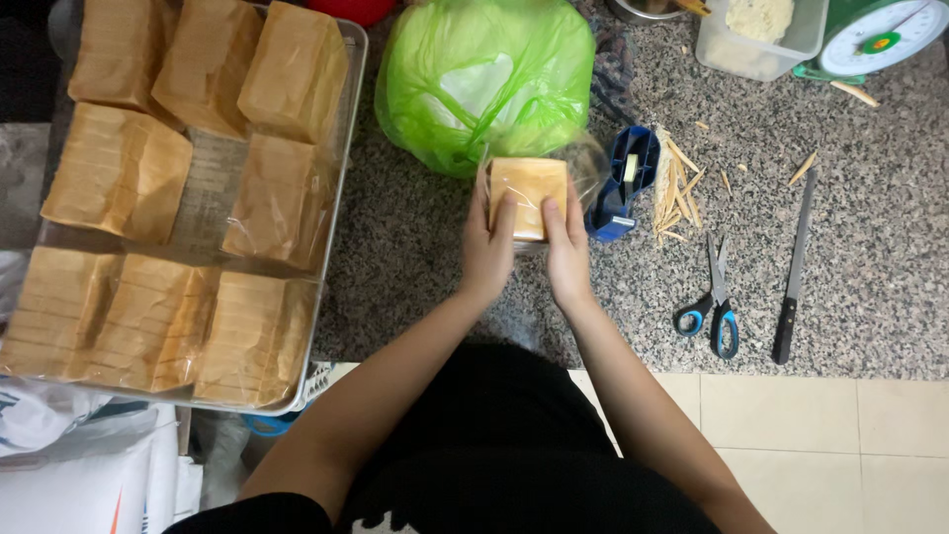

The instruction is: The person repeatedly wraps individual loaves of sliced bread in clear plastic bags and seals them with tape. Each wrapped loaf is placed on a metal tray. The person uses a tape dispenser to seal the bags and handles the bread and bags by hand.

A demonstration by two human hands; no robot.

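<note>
Surface: a speckled grey granite counter (415, 247), seen from above, with pale floor tiles (791, 435) below its near edge.
Left hand (487, 252): it presses on the left side of a square sliced bread loaf in a clear plastic bag (529, 193), thumb lying on top.
Right hand (567, 247): it presses on the right side of the same loaf, so both hands clamp it between them, just apart from each other.
Loaf: it stands on the counter, directly in front of the person.
Right of the hands: a blue tape dispenser (621, 183) just beside the loaf, then a heap of thin wooden sticks (674, 188), blue-handled scissors (714, 307) and a long black-handled knife (793, 272).
Left of the hands: a metal tray (341, 178) filled with many bagged bread loaves (168, 208).
Beyond the hands: a bright green plastic bag (474, 79), touching the loaf's bag at its far end.
Far right corner: a clear plastic box (756, 44) and a green kitchen scale (880, 35).
</note>
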